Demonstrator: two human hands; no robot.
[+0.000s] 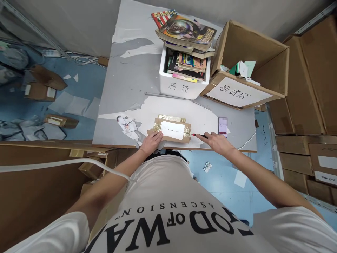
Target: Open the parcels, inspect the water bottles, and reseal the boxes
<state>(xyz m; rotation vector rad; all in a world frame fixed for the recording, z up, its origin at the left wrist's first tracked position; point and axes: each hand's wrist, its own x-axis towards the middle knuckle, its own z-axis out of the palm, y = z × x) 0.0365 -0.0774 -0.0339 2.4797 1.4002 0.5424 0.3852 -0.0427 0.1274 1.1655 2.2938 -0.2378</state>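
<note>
A small cardboard box [173, 138] with shiny tape and a white label [172, 129] lies near the table's front edge. A thin dark line runs lengthwise across the label. At the box's left end, my left hand [152, 141] is closed on its near corner. My right hand [216, 142] grips a slim utility knife [198, 135], red and black, its tip touching or very close to the box's right end. Just beyond that hand lies a phone [222, 127] with its screen lit.
Crumpled paper [127, 125] sits left of the box. Behind it stand a white bin [181, 89] piled with books [188, 31] and a big open carton [260, 45]. A white cable [65, 162] crosses by my left arm. Cartons [302, 80] are stacked at right.
</note>
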